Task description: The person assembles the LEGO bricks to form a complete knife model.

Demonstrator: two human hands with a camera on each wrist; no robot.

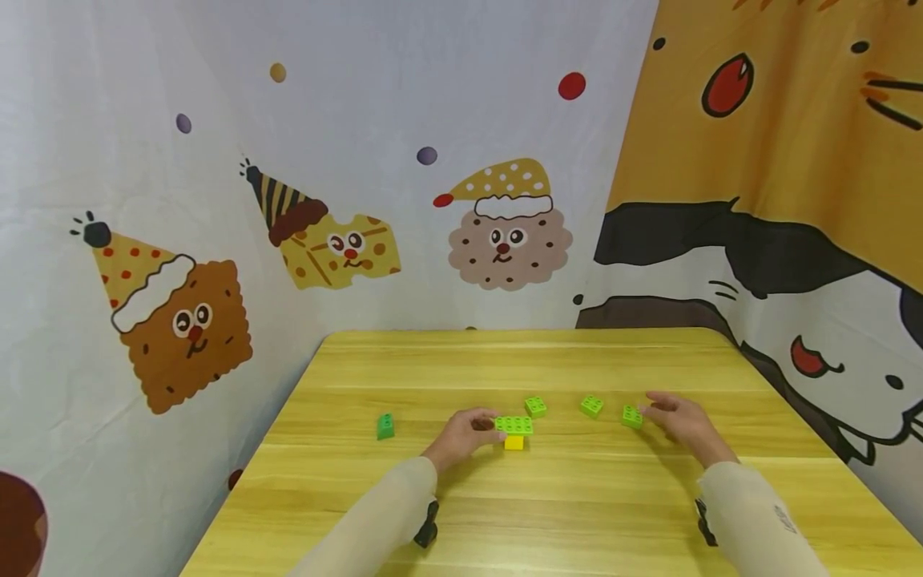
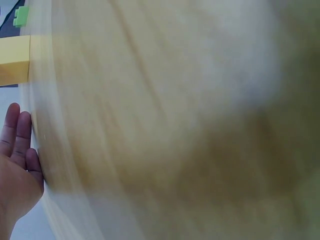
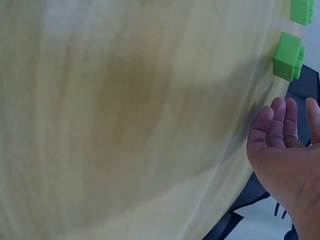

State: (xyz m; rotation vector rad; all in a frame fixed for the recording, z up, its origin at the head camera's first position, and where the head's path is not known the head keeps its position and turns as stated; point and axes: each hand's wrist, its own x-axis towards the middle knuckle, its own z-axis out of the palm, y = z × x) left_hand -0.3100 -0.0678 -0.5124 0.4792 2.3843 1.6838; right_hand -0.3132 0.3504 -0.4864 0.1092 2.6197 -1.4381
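In the head view a long light green toy brick [image 1: 513, 425] lies on top of a yellow brick [image 1: 514, 442] near the table's middle. My left hand [image 1: 461, 439] pinches the light green brick's left end, thumb in front and a finger behind. The left wrist view has the yellow brick [image 2: 15, 60] beyond the other fingers of the left hand [image 2: 20, 170]; thumb and index are out of that view. My right hand [image 1: 681, 421] reaches beside a small light green brick [image 1: 631, 416]. Its fingers are extended and apart from that brick [image 3: 287, 57] in the right wrist view.
Two more small light green bricks [image 1: 592, 406] [image 1: 536, 407] lie between the hands, towards the back. A darker green brick [image 1: 385, 426] sits left of the left hand. The wooden table [image 1: 541, 529] meets a cartoon-printed curtain [image 1: 404, 304] behind.
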